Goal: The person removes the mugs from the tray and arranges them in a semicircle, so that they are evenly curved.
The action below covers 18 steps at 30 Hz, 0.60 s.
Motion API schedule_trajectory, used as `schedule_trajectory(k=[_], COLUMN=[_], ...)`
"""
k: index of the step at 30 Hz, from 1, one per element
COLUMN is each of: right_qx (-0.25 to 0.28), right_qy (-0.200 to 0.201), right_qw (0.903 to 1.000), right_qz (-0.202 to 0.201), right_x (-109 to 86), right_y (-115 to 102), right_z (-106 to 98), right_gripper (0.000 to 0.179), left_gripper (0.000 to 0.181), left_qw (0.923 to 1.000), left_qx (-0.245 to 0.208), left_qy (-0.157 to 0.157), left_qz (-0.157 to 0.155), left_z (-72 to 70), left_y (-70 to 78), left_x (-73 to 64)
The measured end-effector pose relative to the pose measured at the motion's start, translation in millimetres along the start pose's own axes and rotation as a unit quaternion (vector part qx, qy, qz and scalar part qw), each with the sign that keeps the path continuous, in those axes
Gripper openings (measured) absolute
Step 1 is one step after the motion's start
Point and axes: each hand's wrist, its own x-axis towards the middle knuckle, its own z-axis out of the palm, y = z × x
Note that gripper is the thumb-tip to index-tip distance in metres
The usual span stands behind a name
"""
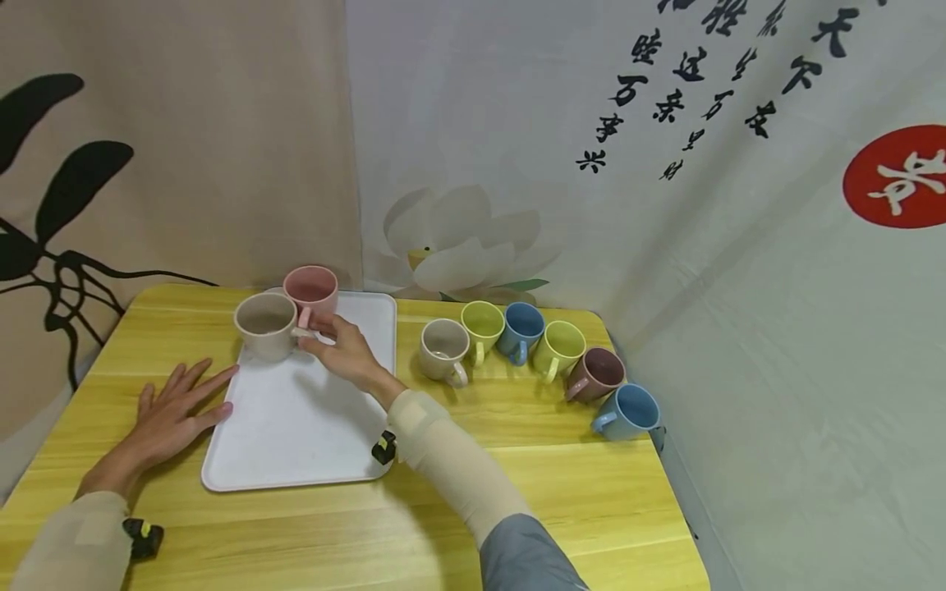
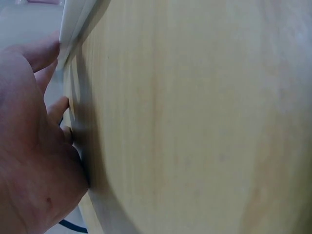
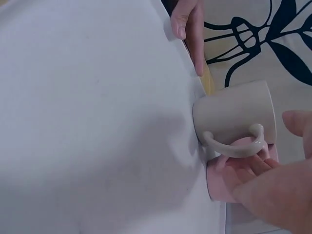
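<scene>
A white tray lies on the wooden table. On its back left part stands a light grey-beige mug, upright, handle pointing right. Just behind it and to its right is a pink mug, partly hidden. My right hand is at the beige mug's handle; in the right wrist view the thumb stands apart from the handle and the loose fingers lie beside it, over the pink mug. My left hand has its fingers spread, with thumb and index tips at the tray's left edge.
Right of the tray, several mugs stand in a curved row: a beige mug, a yellow-green mug, a blue mug, another yellow-green mug, a mauve mug and another blue mug. A printed curtain hangs behind the table.
</scene>
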Motion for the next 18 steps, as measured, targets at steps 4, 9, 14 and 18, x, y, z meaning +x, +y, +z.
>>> schedule_trajectory(k=[4,9,14,18], right_qx=[0.039,0.063,0.051,0.003], right_qy=[-0.002,-0.001,0.000,0.004], right_qw=[0.9992,0.9975,0.9980,0.9995], right_qz=[0.013,0.031,0.038,0.033], right_x=[4.9,9.3,13.4,14.3], right_y=[0.2,-0.4,1.4,1.7], right_z=[4.3,8.6,12.8,13.0], right_gripper=[0.052,0.050,0.047,0.045], left_gripper=[0.070,0.069,0.070,0.070], left_qw=[1.0000,1.0000,1.0000,1.0000], left_qx=[-0.005,-0.006,-0.009,-0.009], left_qy=[0.005,0.006,0.003,0.000], left_qz=[0.005,0.004,0.001,0.000], left_z=[1.9,2.8,2.8,0.9], left_y=[-3.6,-6.9,-6.9,-5.2], left_x=[0.6,1.8,2.1,2.1])
